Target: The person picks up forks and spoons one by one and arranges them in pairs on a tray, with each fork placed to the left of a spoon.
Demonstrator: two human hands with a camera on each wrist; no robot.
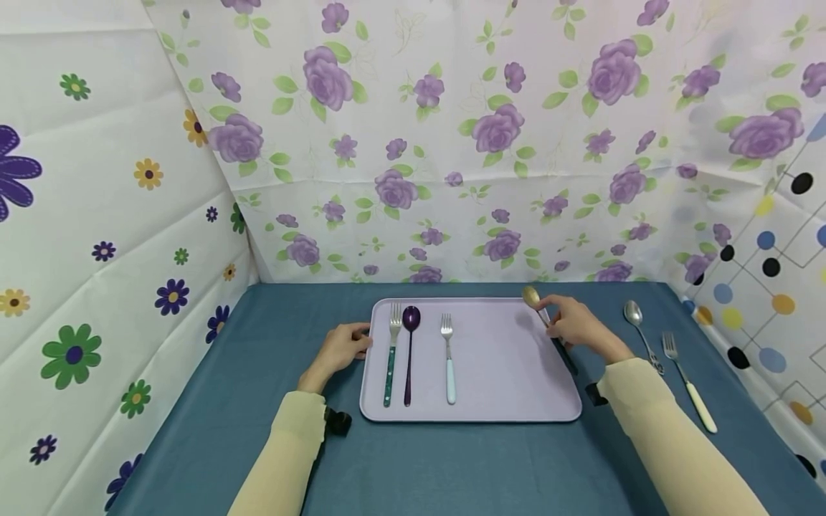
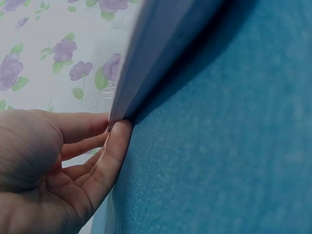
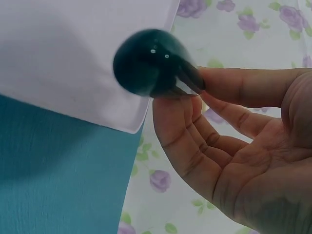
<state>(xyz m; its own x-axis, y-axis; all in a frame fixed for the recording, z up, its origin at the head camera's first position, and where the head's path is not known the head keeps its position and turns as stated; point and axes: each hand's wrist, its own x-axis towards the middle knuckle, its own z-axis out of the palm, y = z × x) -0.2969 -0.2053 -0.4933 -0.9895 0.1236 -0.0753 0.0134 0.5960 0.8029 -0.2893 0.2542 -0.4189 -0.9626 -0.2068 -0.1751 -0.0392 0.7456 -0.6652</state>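
Observation:
A pale lilac tray (image 1: 503, 362) lies on the table, and my left hand (image 1: 340, 348) pinches its left rim. In the left wrist view, the thumb and fingers meet at the tray's edge (image 2: 127, 87). Over the tray's right side, my right hand (image 1: 576, 324) holds a spoon (image 1: 530, 296) with a gold bowl and a dark green handle. Its rounded handle end (image 3: 148, 63) faces the right wrist camera. On the tray's left part lie a green-handled fork (image 1: 390, 373), a dark purple spoon (image 1: 409, 351) and a light-blue-handled fork (image 1: 450, 376), roughly side by side.
Right of the tray, a silver spoon (image 1: 635, 315) and a cream-handled fork (image 1: 693, 401) lie on the blue-green tablecloth (image 1: 464, 466). Behind the table hangs a floral cloth (image 1: 452, 143), with patterned cloths also at both sides.

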